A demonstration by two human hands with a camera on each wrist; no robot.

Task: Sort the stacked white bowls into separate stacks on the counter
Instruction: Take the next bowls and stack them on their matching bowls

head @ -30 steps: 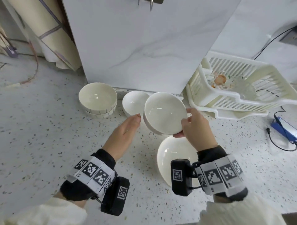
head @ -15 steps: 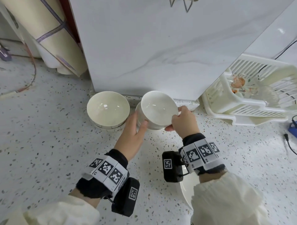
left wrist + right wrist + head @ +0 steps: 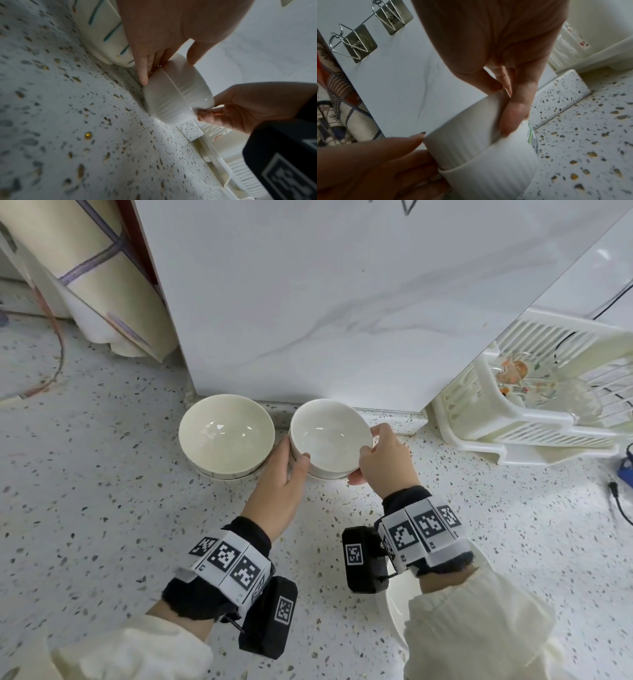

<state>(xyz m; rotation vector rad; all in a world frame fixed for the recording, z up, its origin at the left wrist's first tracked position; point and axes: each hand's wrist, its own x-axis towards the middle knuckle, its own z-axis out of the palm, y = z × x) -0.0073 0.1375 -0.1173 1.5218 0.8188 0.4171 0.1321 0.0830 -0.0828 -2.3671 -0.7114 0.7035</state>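
Observation:
A white ribbed bowl (image 3: 330,436) sits nested in a second white ribbed bowl (image 3: 496,169) on the speckled counter, next to the wall panel. My left hand (image 3: 296,450) grips its left rim, thumb inside and fingers (image 3: 144,70) down the outer side. My right hand (image 3: 371,441) pinches the right rim, with fingers (image 3: 513,115) between the two bowls. To the left stands a stack of cream bowls (image 3: 226,436) with green stripes outside. A large white bowl (image 3: 397,607) lies near me, mostly hidden under my right forearm.
A white dish rack (image 3: 534,419) holding glassware stands at the right. A blue device with a black cable (image 3: 616,498) lies at the right edge. A rolled mat (image 3: 102,285) leans at the back left. The marble panel (image 3: 325,302) rises just behind the bowls.
The ribbed bowl went from above the large bowl, held by my right hand only, back and down into the small bowl by the wall. My left hand has taken its left rim.

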